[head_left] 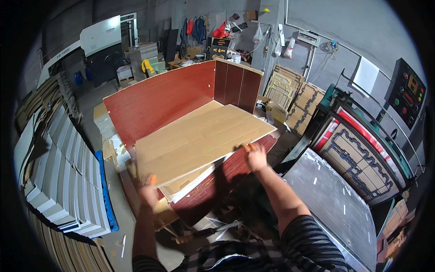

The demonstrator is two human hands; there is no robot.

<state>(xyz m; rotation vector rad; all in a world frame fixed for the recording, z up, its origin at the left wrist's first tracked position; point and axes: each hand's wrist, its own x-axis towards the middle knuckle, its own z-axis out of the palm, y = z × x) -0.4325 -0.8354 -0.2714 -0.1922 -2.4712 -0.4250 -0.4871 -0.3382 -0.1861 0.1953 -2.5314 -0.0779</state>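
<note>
A large flat brown cardboard sheet (204,140) with a pale edge lies slanted over a reddish-brown wooden stand (213,195) in front of me. My left hand (147,190) is closed at the sheet's near left corner, slightly smeared by motion. At its near right edge, my right hand (255,157) grips with bent fingers. Orange coverings show on the fingertips of both hands. Under the near edge, part of another cardboard piece (183,182) and a white strip show. Tall red-brown panels (167,99) rise behind the sheet.
On the left, stacks of white-edged board (68,177) rest beside a blue pallet (105,195). To the right stands a die-cutting press with a grey metal plate (326,190), a die board (358,163) and a control panel (406,93). Scraps litter the floor near my feet.
</note>
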